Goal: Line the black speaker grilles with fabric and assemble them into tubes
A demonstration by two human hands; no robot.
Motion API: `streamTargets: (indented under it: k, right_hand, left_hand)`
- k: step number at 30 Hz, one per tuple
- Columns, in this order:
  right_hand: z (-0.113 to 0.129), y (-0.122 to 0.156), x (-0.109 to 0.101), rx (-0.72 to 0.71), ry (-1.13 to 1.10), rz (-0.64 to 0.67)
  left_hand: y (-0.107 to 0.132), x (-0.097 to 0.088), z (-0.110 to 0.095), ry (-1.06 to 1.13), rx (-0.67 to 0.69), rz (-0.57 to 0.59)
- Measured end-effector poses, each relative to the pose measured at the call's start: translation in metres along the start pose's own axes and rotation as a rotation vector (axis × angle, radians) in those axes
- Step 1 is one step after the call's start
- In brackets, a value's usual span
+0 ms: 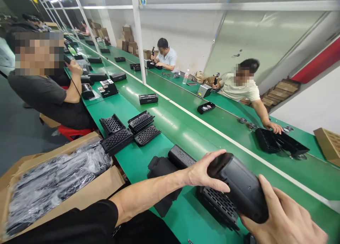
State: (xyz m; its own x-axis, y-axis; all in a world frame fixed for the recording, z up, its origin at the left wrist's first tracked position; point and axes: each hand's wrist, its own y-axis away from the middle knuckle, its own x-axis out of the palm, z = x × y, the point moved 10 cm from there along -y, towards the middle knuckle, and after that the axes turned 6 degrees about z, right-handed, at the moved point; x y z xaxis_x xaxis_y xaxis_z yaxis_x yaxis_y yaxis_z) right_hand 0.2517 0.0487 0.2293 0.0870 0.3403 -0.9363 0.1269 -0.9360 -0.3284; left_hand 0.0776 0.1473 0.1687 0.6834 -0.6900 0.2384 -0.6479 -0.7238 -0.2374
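Note:
Between both hands I hold a black plastic speaker housing (239,187), tilted above the green bench. My left hand (204,171) grips its far left end, with thumb and fingers around it. Its lower right end is in the grasp of my right hand (284,212). Just below lies a black perforated grille (220,205), partly covered by the housing. A further black housing (182,155) rests behind my left forearm, beside dark flat sheets (159,166).
Stacked black grilles (117,137) lie further left on the bench. An open carton (114,182) of plastic-wrapped parts (61,180) stands at left. A green conveyor belt (180,113) carries housings (148,98). Co-workers sit across (239,84) and to my left (45,98).

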Motion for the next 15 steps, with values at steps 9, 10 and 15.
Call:
streamTargets:
  k: [9, 10, 15]
  right_hand:
    - [0.031, -0.003, -0.002, -0.006, 0.024, -0.001]
    - [0.032, -0.002, 0.000, -0.006, 0.018, 0.000]
    - [0.010, 0.013, 0.008, 0.014, -0.134, -0.009]
  left_hand:
    - [0.001, -0.008, -0.008, -0.247, -0.067, 0.000]
    - [0.001, -0.008, -0.009, -0.250, -0.073, -0.004]
    - [0.006, -0.012, -0.003, -0.133, -0.047, -0.076]
